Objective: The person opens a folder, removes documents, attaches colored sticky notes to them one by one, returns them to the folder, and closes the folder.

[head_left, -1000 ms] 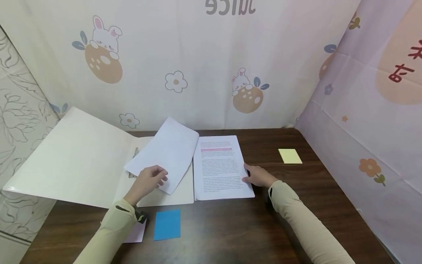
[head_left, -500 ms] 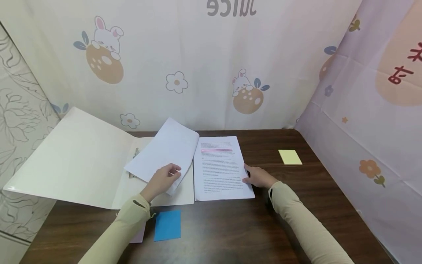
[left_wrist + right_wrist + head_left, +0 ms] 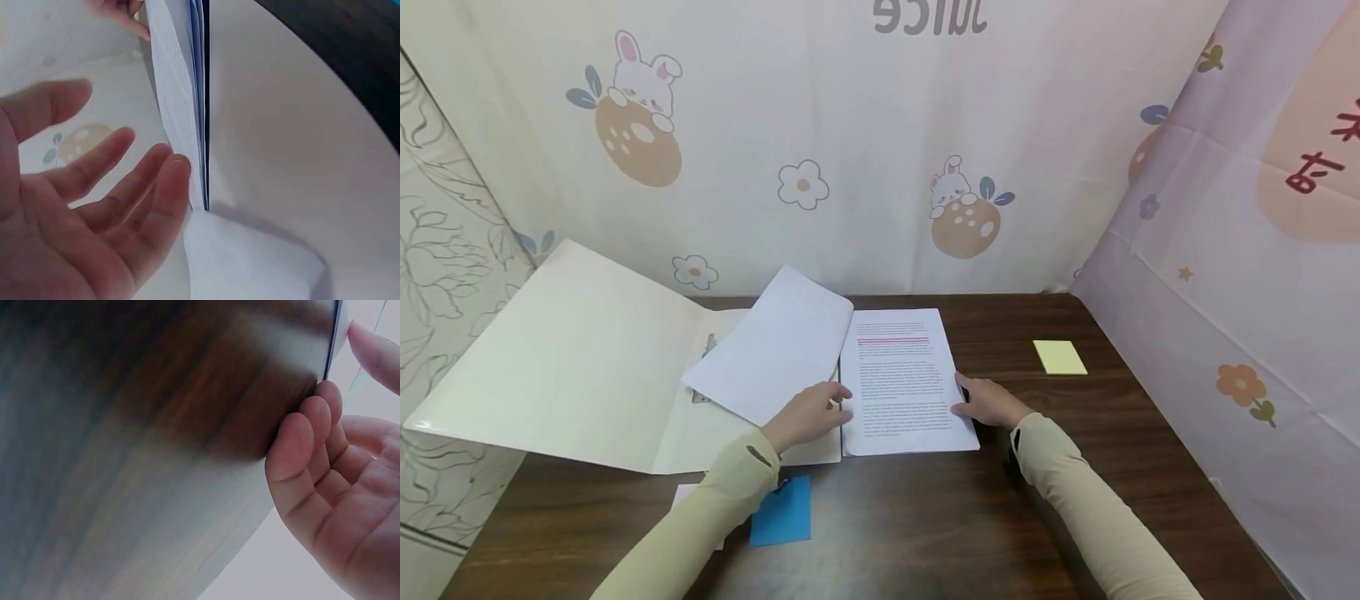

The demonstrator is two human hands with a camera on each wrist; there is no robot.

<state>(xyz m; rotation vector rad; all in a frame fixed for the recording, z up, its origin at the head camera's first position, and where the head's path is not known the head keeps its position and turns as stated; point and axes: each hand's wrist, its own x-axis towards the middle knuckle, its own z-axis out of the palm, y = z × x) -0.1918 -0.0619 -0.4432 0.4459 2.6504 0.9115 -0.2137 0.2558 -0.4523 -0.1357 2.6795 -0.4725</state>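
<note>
In the head view, printed pages (image 3: 895, 375) lie at the frame's lower centre, a folded-over sheet (image 3: 775, 342) left of them on the white binder (image 3: 572, 358). Our right hand (image 3: 988, 402) grips the pages' right edge; our left hand (image 3: 808, 412) hangs relaxed, empty, by their left edge. To leaf cleanly, we should separate one sheet and steady the rest lightly.

The left wrist view alone shows layered page edges; fingertip contact we cannot tell.

The right wrist view alone reveals three curled fingertips bunched at the edge.
</note>
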